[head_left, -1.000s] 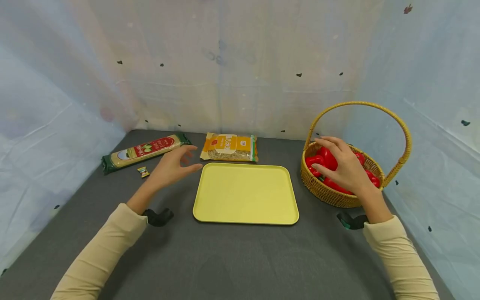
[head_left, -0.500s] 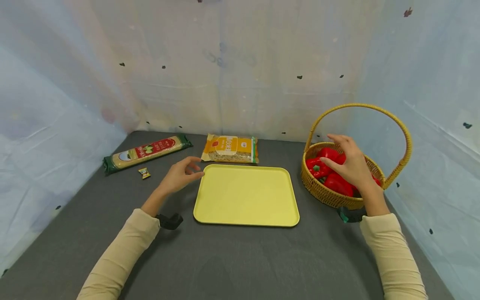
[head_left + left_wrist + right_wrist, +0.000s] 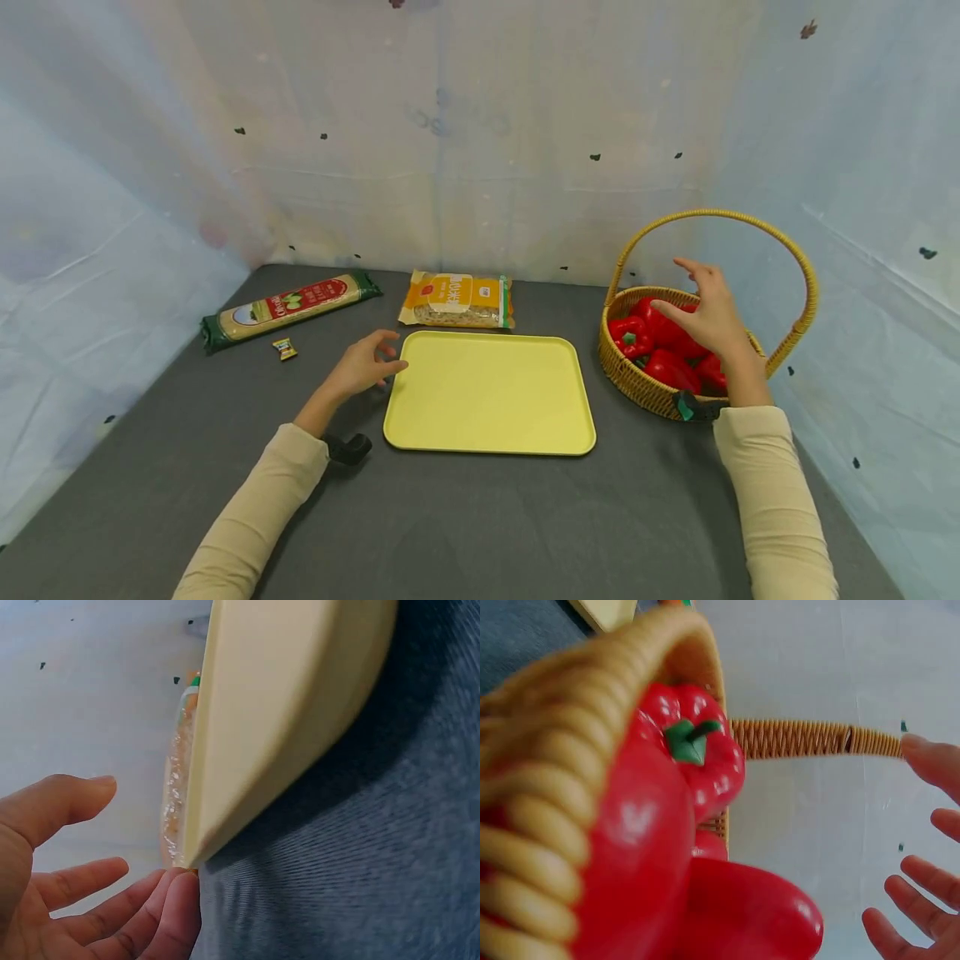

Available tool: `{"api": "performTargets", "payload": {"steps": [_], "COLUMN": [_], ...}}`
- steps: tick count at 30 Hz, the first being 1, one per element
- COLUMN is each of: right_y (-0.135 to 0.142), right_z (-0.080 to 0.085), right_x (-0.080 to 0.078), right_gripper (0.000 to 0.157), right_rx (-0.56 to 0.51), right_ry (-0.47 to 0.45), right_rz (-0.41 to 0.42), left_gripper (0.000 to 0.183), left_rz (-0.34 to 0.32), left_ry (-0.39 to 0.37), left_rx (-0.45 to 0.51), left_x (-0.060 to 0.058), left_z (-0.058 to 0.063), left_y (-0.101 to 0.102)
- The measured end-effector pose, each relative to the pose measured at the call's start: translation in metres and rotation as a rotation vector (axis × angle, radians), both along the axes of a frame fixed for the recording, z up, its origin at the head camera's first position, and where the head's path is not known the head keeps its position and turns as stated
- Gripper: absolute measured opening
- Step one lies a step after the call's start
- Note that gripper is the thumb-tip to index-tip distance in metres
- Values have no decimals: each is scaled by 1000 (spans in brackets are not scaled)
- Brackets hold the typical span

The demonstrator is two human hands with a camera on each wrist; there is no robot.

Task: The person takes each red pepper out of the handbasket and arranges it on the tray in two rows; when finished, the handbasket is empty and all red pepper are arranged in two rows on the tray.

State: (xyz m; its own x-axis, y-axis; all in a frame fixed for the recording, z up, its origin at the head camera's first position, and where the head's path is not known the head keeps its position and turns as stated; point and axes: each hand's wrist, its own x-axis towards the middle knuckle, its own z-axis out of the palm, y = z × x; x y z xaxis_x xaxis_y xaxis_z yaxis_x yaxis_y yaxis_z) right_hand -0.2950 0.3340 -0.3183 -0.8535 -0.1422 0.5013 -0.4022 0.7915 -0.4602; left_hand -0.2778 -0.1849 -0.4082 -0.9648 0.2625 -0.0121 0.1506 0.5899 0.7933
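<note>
My left hand (image 3: 363, 365) is at the left rim of the yellow tray (image 3: 489, 392), thumb and fingers spread apart. In the left wrist view its fingertips (image 3: 180, 900) come right at the tray's corner, while the thumb stays away from it. Over the wicker basket (image 3: 637, 385) hovers my right hand (image 3: 716, 317), its thumb and fingers parted with nothing between them. Several red bell peppers (image 3: 673, 370) lie in the basket. One with a green stem, a bell pepper (image 3: 712, 776), shows close up in the right wrist view.
Behind the tray lies a yellow-orange bag of grain (image 3: 459, 300). A long green-ended pasta packet (image 3: 292, 308) is at the back left, with a small wrapped candy (image 3: 285, 348) before it. The basket's tall handle (image 3: 806, 287) arches up at the right. Pale sheets (image 3: 517, 150) enclose the dark table (image 3: 480, 525).
My left hand has moved right and toward me, from near the pasta packet to the tray's left edge. My right hand has shifted slightly right and up over the basket, uncovering more peppers.
</note>
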Motion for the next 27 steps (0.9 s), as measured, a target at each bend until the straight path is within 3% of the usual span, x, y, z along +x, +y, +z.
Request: {"api": "performTargets", "payload": {"steps": [11,21,27], "right_y": [22,32,39], "right_z": [3,-2,-7], "right_x": [-11,-16,-16], "right_gripper": [76,80,81], "right_rx": [-21,-121,-117], "right_ry": [-91,-181,-252], "right_rz": [-124,-162,-155], "left_gripper": [60,58,58], "left_rz": [25,51,55], "left_ry": [-50,-50,-49], "left_rx": [42,66,61], "left_x": [-6,-11,-15], "left_z": [-14,-23,-26], "left_y": [3,4,4]}}
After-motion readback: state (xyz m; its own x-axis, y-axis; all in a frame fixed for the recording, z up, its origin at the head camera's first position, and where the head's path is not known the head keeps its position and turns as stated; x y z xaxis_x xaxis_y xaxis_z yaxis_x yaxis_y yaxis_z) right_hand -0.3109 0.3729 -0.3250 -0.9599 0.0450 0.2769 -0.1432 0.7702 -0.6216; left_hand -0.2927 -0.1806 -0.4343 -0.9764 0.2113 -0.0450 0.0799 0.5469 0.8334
